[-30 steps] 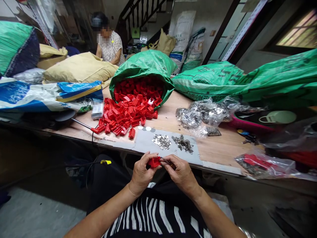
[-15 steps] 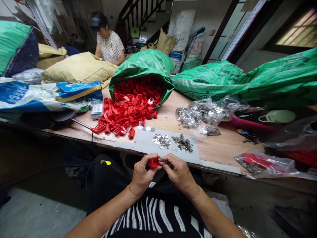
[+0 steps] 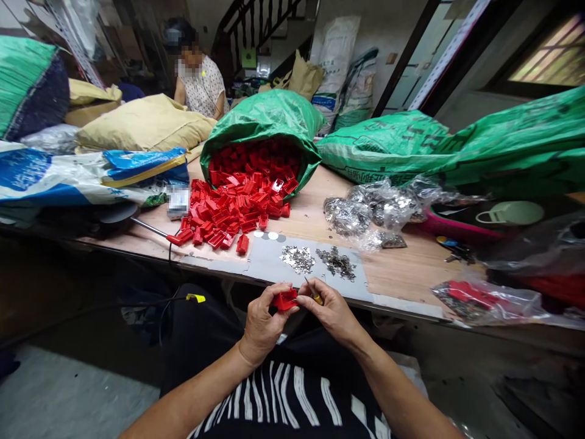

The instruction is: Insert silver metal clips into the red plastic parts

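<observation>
My left hand (image 3: 264,314) pinches a small red plastic housing (image 3: 286,299) just off the table's front edge; its hollow side faces up and right. In my right hand (image 3: 329,310) is a thin pointed tool with a yellow handle (image 3: 316,297), its dark tip pointing up and away from the housing. The right thumb and fingertip are close against the housing's right end; whether a small part is between them I cannot make out. Just beyond the hands, a pile of shiny flat metal pieces (image 3: 298,260) and a pile of darker small metal parts (image 3: 337,263) lie on a grey sheet (image 3: 265,262).
Red housings (image 3: 228,210) spill from a green sack (image 3: 269,116) onto the table. Clear bags of metal parts (image 3: 370,210) are at the right, with pliers (image 3: 454,249) and a bag with red pieces (image 3: 489,299). A person (image 3: 201,79) sits beyond a tan sack (image 3: 146,125).
My right hand has turned and drawn slightly back, so the tool now points up, away from the red housing. My left hand keeps the housing in nearly the same place.
</observation>
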The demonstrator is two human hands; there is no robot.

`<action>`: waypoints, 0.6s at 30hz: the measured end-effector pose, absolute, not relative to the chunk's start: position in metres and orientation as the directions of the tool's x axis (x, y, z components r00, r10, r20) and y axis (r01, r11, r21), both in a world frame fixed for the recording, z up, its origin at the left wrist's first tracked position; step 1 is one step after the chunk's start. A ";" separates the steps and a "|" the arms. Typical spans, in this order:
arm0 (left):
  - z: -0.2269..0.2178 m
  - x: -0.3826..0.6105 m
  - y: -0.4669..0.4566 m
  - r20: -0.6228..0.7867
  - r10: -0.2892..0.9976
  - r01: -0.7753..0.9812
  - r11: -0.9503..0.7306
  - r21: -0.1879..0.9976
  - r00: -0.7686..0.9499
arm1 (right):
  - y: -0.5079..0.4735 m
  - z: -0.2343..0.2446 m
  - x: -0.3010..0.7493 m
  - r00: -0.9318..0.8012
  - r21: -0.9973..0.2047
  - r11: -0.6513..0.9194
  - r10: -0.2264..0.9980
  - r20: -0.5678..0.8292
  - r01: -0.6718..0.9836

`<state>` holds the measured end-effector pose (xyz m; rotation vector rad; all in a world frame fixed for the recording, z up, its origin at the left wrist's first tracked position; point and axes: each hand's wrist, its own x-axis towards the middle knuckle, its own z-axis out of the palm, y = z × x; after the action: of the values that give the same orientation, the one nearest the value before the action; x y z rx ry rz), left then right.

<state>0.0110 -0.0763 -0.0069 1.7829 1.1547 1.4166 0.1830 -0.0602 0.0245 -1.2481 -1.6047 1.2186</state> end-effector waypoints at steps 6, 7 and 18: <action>-0.006 0.010 -0.078 0.505 0.859 0.293 -0.504 0.812 0.078 | -0.059 0.023 0.181 -0.249 -0.955 0.067 0.969 -0.007 0.288; -0.006 0.010 -0.078 0.510 0.857 0.299 -0.508 0.808 0.077 | -0.059 0.024 0.182 -0.253 -0.950 0.072 0.967 -0.008 0.305; -0.012 0.008 -0.075 0.644 0.758 0.391 -0.626 0.675 0.103 | -0.071 0.038 0.176 -0.247 -0.842 0.133 0.969 0.000 0.523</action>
<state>0.0078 -0.0748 -0.0118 2.0536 1.1288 1.5313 0.1759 -0.0705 0.0378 -1.4334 -1.8433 1.0091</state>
